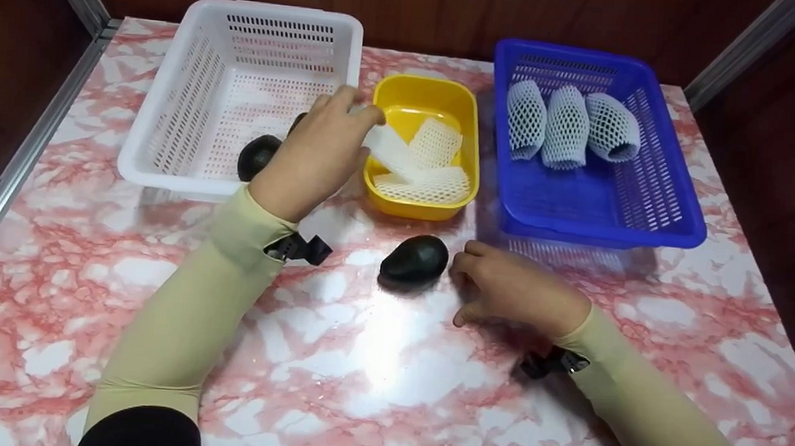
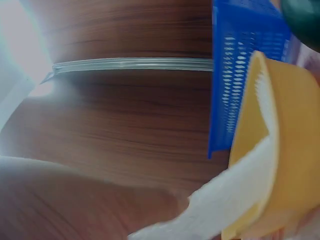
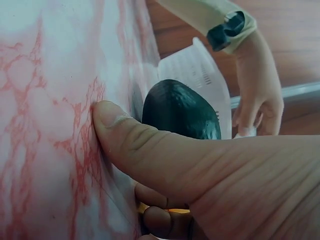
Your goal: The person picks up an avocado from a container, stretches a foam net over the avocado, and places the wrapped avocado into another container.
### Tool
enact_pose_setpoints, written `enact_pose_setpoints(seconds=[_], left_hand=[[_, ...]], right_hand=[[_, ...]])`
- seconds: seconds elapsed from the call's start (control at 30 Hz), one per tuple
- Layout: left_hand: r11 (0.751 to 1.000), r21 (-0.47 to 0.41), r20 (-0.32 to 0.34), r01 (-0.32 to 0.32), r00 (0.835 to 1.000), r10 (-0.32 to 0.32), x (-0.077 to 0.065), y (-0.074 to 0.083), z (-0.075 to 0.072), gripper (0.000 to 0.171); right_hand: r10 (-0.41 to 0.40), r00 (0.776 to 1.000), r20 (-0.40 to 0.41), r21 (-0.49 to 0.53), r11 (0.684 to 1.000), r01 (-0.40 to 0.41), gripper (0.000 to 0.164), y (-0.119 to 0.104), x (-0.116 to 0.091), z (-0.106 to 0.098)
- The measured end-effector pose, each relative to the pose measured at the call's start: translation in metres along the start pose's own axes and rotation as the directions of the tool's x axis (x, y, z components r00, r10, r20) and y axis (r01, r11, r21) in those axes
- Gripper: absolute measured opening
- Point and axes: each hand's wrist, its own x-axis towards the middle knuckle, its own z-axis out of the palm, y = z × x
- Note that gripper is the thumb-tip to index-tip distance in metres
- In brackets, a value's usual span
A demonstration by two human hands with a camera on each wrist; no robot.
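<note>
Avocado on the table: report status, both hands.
Left hand pinches foam net, reaching into yellow tub. Right hand beside avocado, holding nothing. Avocado bare, nothing visibly in the way.

marbled table [image 1: 274, 389], white basket [image 1: 252, 97], yellow tub [image 1: 416, 210], blue basket [image 1: 560, 198], 1 avocado [image 1: 414, 260]

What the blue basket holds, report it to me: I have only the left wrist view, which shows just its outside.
Observer: The head view shows three white mesh sleeves lying side by side in the blue basket.
Operator: Locate the right hand for me.
Observer: The right hand is beside a dark avocado on the table; whether they touch, I cannot tell.
Operator: Name what stands at the table's far left.
Observer: A white basket, with at least two more avocados inside.
</note>
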Motion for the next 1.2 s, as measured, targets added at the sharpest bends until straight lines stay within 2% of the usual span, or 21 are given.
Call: enact_pose_setpoints(seconds=[0.07,0.2,0.3,0.37,0.47,0.6,0.73,0.8,0.9,1.03,1.13,1.2], left_hand=[[1.0,-0.009,0.002,0.016,1.0,-0.016,0.003,0.0,0.003,0.036],[0.999,-0.018,-0.015,0.041,0.999,-0.041,0.006,0.0,0.004,0.037],[0.999,-0.026,-0.058,0.032,0.998,-0.033,0.007,0.0,0.003,0.032],[0.999,-0.033,-0.113,0.008,0.994,-0.012,0.005,0.0,0.002,0.029],[0.998,-0.041,-0.212,-0.051,0.976,0.041,-0.002,0.0,0.0,0.023],[0.993,-0.018,-0.322,-0.117,0.941,0.105,-0.018,0.0,-0.008,0.018],[0.988,0.013,-0.376,-0.155,0.915,0.149,-0.037,0.003,-0.016,0.014],[0.984,0.016,-0.38,-0.176,0.909,0.169,-0.047,0.003,-0.02,0.013],[0.98,0.007,-0.347,-0.2,0.918,0.19,-0.063,0.001,-0.026,0.011],[0.98,-0.003,-0.236,-0.199,0.953,0.193,-0.081,0.0,-0.037,0.012],[0.982,0.014,-0.061,-0.187,0.98,0.188,-0.09,0.002,-0.047,0.015],[0.987,0.041,0.115,-0.158,0.982,0.153,-0.095,0.006,-0.05,0.015]], right_hand=[[-0.005,1.0,-0.002,-0.004,1.0,0.005,0.05,0.0,0.0,0.0],[-0.004,1.0,0.001,-0.008,1.0,0.004,0.051,0.0,0.0,-0.001],[0.004,1.0,0.008,-0.009,1.0,-0.004,0.052,0.0,0.0,-0.002],[0.012,1.0,0.012,-0.008,1.0,-0.012,0.052,0.0,0.0,-0.002],[0.021,1.0,0.019,-0.002,1.0,-0.021,0.052,-0.001,0.0,-0.002],[0.028,0.999,0.026,0.007,1.0,-0.028,0.052,-0.002,0.0,-0.002],[0.029,0.999,0.027,0.01,1.0,-0.029,0.052,-0.001,0.0,-0.002],[0.024,0.999,0.026,0.005,1.0,-0.024,0.051,-0.002,0.001,-0.002],[0.017,1.0,0.025,-0.001,1.0,-0.017,0.051,-0.002,0.001,-0.002],[0.022,0.999,0.028,-0.002,1.0,-0.022,0.052,-0.002,0.001,-0.003],[0.022,0.999,0.025,0.0,1.0,-0.022,0.052,-0.002,0.0,-0.003],[0.015,1.0,0.018,-0.002,1.0,-0.015,0.051,-0.001,0.0,-0.002]])
